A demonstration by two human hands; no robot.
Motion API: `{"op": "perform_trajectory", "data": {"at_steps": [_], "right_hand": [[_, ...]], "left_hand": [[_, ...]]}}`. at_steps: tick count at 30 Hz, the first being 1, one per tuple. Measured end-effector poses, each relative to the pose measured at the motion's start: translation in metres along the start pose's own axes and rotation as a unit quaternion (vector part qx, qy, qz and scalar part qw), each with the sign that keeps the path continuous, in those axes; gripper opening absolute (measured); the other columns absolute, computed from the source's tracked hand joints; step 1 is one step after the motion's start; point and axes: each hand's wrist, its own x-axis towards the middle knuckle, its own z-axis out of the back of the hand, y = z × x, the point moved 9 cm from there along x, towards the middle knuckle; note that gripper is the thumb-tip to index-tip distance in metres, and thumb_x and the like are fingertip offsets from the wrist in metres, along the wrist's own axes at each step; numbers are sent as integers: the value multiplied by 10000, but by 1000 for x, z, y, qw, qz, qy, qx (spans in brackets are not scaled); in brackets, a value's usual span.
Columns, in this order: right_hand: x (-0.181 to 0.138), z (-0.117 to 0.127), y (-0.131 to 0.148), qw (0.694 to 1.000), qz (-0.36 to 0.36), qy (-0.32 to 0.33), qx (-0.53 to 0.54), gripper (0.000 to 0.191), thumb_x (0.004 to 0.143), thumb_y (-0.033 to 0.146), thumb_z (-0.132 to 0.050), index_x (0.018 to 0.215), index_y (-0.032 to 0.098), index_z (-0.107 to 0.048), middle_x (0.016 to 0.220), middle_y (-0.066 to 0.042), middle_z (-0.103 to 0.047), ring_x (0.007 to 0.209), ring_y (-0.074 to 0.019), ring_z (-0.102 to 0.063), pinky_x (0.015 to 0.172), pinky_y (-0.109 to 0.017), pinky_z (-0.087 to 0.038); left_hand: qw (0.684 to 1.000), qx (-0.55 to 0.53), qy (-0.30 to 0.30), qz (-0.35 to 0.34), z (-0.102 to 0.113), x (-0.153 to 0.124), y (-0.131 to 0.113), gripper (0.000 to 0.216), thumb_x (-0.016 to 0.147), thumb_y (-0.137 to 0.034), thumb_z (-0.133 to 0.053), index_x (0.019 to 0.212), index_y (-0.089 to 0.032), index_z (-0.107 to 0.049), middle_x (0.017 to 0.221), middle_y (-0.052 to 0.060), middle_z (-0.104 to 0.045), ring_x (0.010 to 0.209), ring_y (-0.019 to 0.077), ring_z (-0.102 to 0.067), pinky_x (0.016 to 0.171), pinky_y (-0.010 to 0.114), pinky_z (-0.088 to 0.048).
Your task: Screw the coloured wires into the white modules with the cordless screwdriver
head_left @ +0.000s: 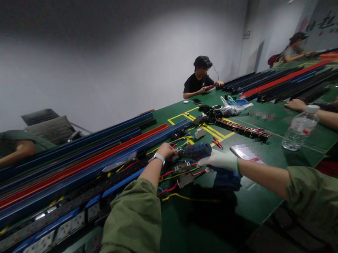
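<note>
Fingers of the left hand (166, 150), bare and with a pale watch strap at the wrist, were curled shut around one end of a dark blue tool (196, 151), which looked like a powered driver, though its tip could not be made out. The tool was held low over the green tabletop (205, 232), a little in from the near edge. The right hand (219, 160), in a white glove, met the tool's other end with its fingers stretched forward. Whether they gripped it or only steadied it could not be told. Just below the tool lay small grey socket modules (185, 179) among loose red and yellow wires (180, 196), and a blue cloth (227, 179) sat under the gloved wrist. Long blue and red rails (66, 168) ran toward the left edge, with a row of fitted socket strips (46, 242) nearer the wearer. A water bottle (297, 128) stood toward the right edge beside a co-worker's forearm (331, 122). By the look of it, the step in hand was readying the tool over the loose modules. A next move would call for a firm two-handed hold, the tip set squarely on one module, and the wires kept out from under it.
</note>
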Motion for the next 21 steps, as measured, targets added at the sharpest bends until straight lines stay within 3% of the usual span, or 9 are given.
{"op": "perform_trajectory", "data": {"at_steps": [4, 12, 17, 21], "right_hand": [[-1, 1, -11, 998, -57, 25, -21, 142, 756, 277, -722, 789, 147, -677, 505, 15, -592, 438, -107, -542, 418, -188, -422], [7, 0, -16, 1000, -15, 2, -27, 216, 755, 275, -705, 666, 194, -525, 503, 37, -532, 416, -109, -520, 401, -206, -427], [2, 0, -9, 999, -11, 14, -28, 192, 787, 282, -686, 669, 165, -589, 525, 16, -566, 431, -108, -537, 404, -203, -421], [-2, -2, -5, 999, -11, 14, -37, 229, 797, 268, -666, 625, 180, -545, 485, 15, -554, 418, -114, -534, 395, -207, -416]], "left_hand": [[1000, -4, 4, -5, 0, 1, 0, 298, 763, -380, -833, 798, -85, -804, 557, 24, -641, 486, 90, -490, 495, 219, -365], [1000, 4, 5, -4, 0, 2, 2, 286, 766, -372, -826, 767, -89, -788, 536, 13, -619, 484, 88, -479, 506, 222, -367], [1000, 11, -2, -9, 2, -3, -2, 299, 757, -387, -833, 735, -92, -788, 534, 25, -631, 483, 89, -476, 510, 225, -362], [1000, 16, -6, -4, 2, -5, -1, 298, 802, -384, -789, 793, -86, -800, 539, 25, -632, 473, 85, -466, 499, 219, -358]]}}
